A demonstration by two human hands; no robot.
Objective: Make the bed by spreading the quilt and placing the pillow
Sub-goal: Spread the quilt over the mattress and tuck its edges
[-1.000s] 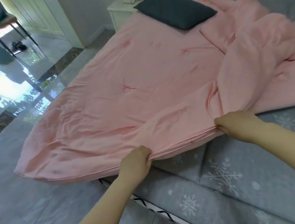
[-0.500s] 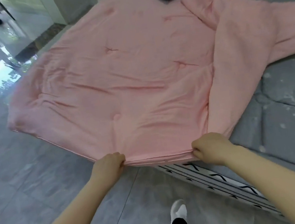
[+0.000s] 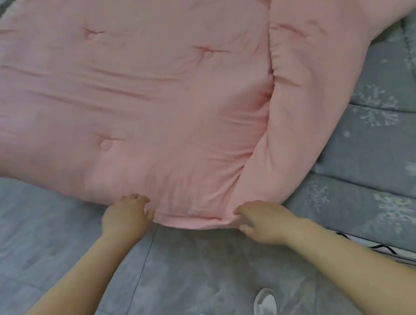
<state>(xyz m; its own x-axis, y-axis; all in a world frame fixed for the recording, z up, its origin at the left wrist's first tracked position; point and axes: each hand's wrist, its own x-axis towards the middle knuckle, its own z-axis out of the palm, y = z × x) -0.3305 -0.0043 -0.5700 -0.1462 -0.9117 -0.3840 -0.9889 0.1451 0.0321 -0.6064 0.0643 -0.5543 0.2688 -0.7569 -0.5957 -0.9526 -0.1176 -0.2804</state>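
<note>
1. A pink padded quilt (image 3: 139, 92) with small tufted dimples lies spread over a bed and fills most of the view; its near edge hangs past the bed's foot, above the grey tiled floor (image 3: 41, 255).
2. The left hand (image 3: 125, 217) is at the near edge of the quilt, left of the quilt's middle, with its fingers curled into the fabric, gripping it.
3. The right hand (image 3: 262, 220) is at the same near edge, to the right of the left hand, with its fingers and thumb pinching a gathered fold of the quilt.
4. On the quilt's right side a long thick fold (image 3: 306, 84) is doubled back on top of the quilt, running from the right hand up toward the far right corner.
5. Right of the quilt lies the uncovered grey bed sheet (image 3: 378, 160), printed with pale snowflakes.
6. Below the sheet, right of the quilt's near edge, a white band with a black zigzag pattern (image 3: 402, 254) runs along the bed's side.
7. Two white shoes (image 3: 265, 305) stand on the floor below the quilt's near edge, between the two forearms.
</note>
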